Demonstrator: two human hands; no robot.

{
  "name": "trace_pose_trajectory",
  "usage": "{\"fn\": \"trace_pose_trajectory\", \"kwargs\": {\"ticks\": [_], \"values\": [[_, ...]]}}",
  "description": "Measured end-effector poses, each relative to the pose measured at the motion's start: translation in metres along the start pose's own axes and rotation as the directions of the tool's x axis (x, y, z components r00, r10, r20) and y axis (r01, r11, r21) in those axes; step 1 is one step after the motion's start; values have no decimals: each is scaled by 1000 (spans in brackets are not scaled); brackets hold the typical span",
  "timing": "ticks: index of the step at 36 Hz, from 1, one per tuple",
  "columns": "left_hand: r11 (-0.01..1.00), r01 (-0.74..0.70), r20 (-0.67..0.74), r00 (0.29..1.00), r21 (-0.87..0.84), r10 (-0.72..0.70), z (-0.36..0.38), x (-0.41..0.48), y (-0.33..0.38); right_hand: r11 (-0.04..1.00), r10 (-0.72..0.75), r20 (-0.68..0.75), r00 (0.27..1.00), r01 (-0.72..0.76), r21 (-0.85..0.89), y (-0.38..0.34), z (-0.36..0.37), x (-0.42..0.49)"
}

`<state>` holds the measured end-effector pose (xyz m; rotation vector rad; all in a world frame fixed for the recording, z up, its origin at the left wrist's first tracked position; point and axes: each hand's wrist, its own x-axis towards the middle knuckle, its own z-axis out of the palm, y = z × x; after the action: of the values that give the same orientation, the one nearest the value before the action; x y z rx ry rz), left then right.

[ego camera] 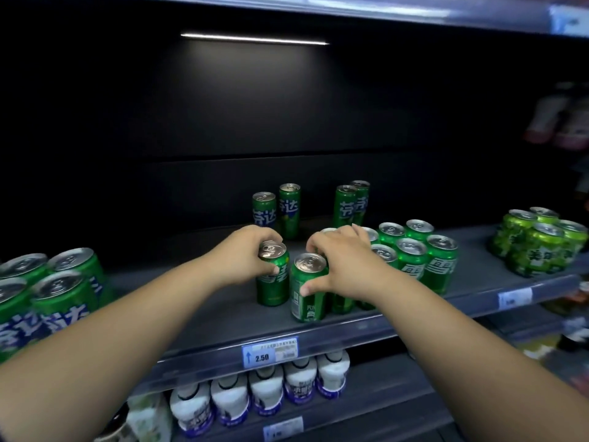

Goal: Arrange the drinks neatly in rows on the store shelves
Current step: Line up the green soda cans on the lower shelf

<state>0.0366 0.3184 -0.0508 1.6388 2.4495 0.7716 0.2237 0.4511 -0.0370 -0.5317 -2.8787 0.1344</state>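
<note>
My left hand (pixel 247 255) grips a green soda can (pixel 273 282) near its top; the can stands upright on the dark grey shelf (pixel 223 320). My right hand (pixel 341 266) curls over another green can (pixel 307 293) just to the right, thumb on its front. Behind and beside my right hand stands a cluster of several more green cans (pixel 424 260), partly hidden by the hand. Slim green cans stand further back in two pairs (pixel 277 212) (pixel 350 204).
Green cans (pixel 51 291) crowd the shelf's left end and a wrapped pack of cans (pixel 538 244) its right end. A price tag (pixel 269 352) reading 2.50 sits on the shelf's front rail. White bottles (pixel 264 390) line the shelf below.
</note>
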Motion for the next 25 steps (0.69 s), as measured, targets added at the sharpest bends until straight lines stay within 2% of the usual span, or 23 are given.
{"fn": "trace_pose_trajectory", "kwargs": {"ticks": [6,8,14,20,25], "values": [[996,-62,-209,975,66,75,17,-32,24,998,-36,-76,997,39,50,23,4,-14],[997,-63,-253,965,33,70,27,-40,33,998,-34,-111,993,40,46,36,7,-21],[993,114,-228,966,-35,-119,67,-48,60,999,-53,-124,991,53,-3,66,18,-35],[969,222,-368,897,-105,-245,89,-44,81,989,-141,-170,975,148,24,89,18,-33],[967,247,-411,877,-57,-248,90,-45,80,974,-206,-144,968,217,69,105,14,-30]]}}
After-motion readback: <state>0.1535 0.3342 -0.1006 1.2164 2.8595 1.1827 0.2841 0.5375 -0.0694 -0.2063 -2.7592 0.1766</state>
